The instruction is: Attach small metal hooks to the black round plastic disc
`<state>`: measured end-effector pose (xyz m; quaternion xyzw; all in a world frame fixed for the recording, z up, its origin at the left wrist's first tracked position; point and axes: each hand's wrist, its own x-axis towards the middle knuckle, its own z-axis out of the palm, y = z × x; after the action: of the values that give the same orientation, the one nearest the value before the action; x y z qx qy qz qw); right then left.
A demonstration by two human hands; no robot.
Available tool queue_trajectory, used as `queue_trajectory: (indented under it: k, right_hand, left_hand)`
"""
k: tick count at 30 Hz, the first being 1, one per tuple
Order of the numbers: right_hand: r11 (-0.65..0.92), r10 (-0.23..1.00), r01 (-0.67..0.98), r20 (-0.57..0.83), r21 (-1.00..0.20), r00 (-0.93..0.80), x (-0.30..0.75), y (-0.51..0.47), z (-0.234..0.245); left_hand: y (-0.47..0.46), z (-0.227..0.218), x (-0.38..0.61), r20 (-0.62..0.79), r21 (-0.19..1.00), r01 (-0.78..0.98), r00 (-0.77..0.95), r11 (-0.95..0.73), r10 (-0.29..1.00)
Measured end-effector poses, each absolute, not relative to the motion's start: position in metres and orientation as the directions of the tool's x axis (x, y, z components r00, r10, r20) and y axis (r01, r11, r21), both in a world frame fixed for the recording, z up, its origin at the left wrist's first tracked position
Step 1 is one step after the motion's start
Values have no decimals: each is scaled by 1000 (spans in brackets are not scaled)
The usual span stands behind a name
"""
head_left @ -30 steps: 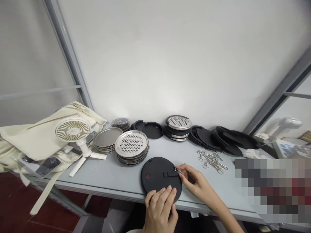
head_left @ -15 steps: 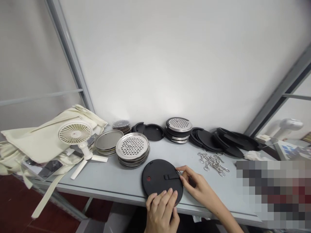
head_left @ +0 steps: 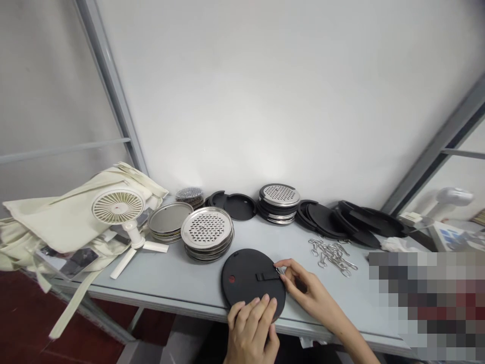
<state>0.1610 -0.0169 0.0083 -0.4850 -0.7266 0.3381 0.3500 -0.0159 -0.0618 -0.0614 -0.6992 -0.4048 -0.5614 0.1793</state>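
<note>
A black round disc (head_left: 248, 275) with a red dot and a small raised tab lies flat near the table's front edge. My left hand (head_left: 252, 328) presses on the disc's near rim, fingers laid flat over it. My right hand (head_left: 303, 288) sits at the disc's right edge, thumb and forefinger pinched on a small metal hook (head_left: 279, 270) at the end of the tab. A loose pile of the same metal hooks (head_left: 331, 254) lies just beyond my right hand.
Behind the disc stand stacks of perforated steel plates (head_left: 206, 228), plain steel plates (head_left: 168, 220), a mixed stack (head_left: 278, 201) and black rings and discs (head_left: 341, 218). A white desk fan (head_left: 119, 212) and cream cloth bags (head_left: 56, 217) fill the left. The grey table (head_left: 170, 283) meets a white wall.
The hands and disc keep their places; my right hand's pinch at the tab has barely shifted. The view has drifted slightly.
</note>
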Motion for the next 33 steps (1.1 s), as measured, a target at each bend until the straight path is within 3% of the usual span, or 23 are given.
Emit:
queue_trajectory:
  k: [33]
  right_hand:
    - [260,948,463,132,-847,-291,162,-18,10]
  left_hand:
    - [-64,-58,-17,924,206,748,64,-631,378]
